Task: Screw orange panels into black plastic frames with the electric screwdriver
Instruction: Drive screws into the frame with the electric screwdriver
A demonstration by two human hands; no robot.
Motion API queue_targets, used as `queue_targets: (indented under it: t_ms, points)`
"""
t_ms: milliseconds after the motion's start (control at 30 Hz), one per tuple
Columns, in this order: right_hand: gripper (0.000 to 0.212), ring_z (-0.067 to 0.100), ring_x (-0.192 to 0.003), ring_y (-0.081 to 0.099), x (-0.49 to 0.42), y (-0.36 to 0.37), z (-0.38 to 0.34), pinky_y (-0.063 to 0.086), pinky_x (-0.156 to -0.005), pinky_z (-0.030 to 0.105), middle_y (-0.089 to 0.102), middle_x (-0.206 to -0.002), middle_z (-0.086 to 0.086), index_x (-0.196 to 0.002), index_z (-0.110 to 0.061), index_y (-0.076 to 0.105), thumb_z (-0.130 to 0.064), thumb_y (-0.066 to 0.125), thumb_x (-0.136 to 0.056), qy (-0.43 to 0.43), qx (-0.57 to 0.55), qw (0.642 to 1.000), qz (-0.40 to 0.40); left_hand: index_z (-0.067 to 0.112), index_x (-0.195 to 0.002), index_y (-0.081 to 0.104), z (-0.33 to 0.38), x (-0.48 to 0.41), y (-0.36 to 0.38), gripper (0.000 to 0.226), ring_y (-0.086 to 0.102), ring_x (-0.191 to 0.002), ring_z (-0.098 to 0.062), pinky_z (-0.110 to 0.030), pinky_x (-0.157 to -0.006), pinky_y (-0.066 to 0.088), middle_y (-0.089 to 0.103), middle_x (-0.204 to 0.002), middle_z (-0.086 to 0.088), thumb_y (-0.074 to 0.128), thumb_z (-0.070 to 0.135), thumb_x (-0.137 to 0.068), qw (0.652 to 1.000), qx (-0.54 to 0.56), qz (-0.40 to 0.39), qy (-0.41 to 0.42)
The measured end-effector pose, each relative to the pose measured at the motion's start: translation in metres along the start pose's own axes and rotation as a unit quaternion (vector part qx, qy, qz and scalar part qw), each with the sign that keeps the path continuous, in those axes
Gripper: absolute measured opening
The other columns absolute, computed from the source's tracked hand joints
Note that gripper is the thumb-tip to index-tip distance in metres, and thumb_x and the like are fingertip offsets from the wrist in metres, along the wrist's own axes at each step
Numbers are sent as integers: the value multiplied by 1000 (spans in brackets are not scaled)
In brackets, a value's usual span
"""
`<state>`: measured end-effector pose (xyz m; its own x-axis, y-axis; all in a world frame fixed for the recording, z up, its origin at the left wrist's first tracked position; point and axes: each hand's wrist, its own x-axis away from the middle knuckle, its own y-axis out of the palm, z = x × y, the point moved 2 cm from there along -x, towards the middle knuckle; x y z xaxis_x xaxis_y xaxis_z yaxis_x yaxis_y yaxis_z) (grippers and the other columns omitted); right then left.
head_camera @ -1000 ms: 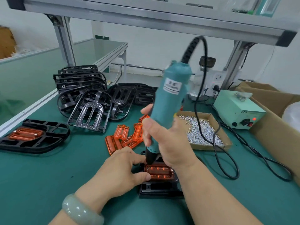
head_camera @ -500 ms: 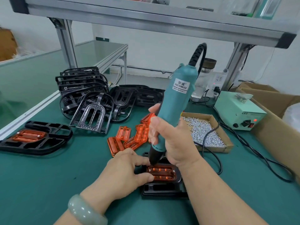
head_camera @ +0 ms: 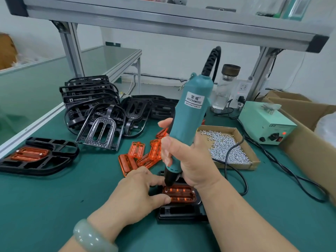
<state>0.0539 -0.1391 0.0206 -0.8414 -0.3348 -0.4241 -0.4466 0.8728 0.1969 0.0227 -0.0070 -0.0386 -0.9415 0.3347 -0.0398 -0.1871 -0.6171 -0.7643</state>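
right grip (head_camera: 183,157) clasps electric screwdriver (head_camera: 191,113) | tip on orange panel (head_camera: 180,194) | left grip (head_camera: 135,195) pinches panel end

Loose panels (head_camera: 138,157) lie between piled frames (head_camera: 101,113) at left and screw box (head_camera: 241,166) at right.

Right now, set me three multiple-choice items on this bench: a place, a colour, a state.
1. The shallow cardboard tray of silver screws lies: A) right of the teal electric screwdriver; B) left of it; C) under it.
2. The smooth stone-like bracelet is: A) red; B) pale green; C) black.
3. The right hand: A) lies flat; B) hangs idle; C) grips the screwdriver.
1A, the tray sits right of the screwdriver; 2B, the bracelet looks pale green; 3C, its fingers wrap the screwdriver.
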Motion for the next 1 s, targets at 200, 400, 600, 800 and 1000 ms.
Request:
queue_targets:
  t_ms: [200,400,600,800,1000]
  points:
    - [14,11,-42,45,0,0,-2,42,-51,24,51,-51,-3,-86,-28,65,-17,63,-77,6,-3,1000,-11,54,-67,47,-3,0,1,27,48,-92,-7,-28,-85,43,45,-90,16,73,51,-71,1000,6,7,-11]
    - [11,14,-41,43,0,1,-4,41,-50,25,48,-49,0,-78,-26,61,-15,62,-76,5,8,1000,-13,38,-91,66,-7,-1,3,26,49,-92,-7,-28,-86,44,45,-90,17,73,53,-71,1000,1,6,-24]
    - [16,13,-44,46,1,-1,-3,43,-51,24,51,-53,-1,-89,-26,66,-19,65,-75,8,-18,1000,9,73,-66,46,-2,0,-1,35,48,-89,-5,-23,-77,40,46,-89,14,73,52,-71,1000,10,-6,-15]
    - [17,14,-42,45,-4,-1,-12,43,-51,25,50,-51,0,-88,-20,64,-5,61,-80,-11,-33,999,23,68,-85,57,-4,0,1,26,48,-93,-2,-20,-78,39,47,-91,17,72,52,-71,999,23,-6,-22]
    - [15,12,-42,45,-1,-14,-25,41,-48,24,48,-52,-1,-91,-13,60,-9,64,-77,-44,-100,990,91,61,-98,59,-9,0,2,31,49,-98,-1,-27,-91,43,47,-95,21,72,56,-71,999,11,-3,-32]
